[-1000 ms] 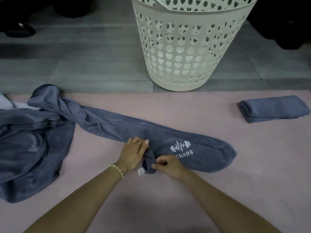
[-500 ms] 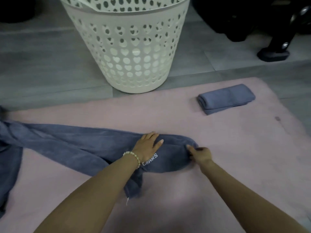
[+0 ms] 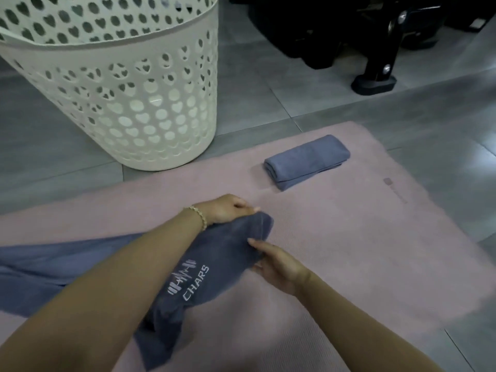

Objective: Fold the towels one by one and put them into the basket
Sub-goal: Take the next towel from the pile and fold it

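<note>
A long blue-grey towel [image 3: 214, 259] with a white "CHARS" logo lies bunched across the pink mat [image 3: 362, 251] and trails off to the left. My left hand [image 3: 228, 209] grips its far right end from above. My right hand [image 3: 279, 264] pinches the same end from the near side. A second blue-grey towel [image 3: 306, 159], folded into a small bundle, rests on the mat at the back right. The cream basket [image 3: 128, 103] with heart-shaped holes stands on the grey floor behind the mat, at the back left.
Black equipment with a foot [image 3: 375, 81] stands on the grey tile floor at the back right. The pink mat's right edge runs diagonally, with bare tiles beyond it.
My view has swung right and closer. Both hands have slid along the towel to its right end and now grip it, lifting and turning that end.
</note>
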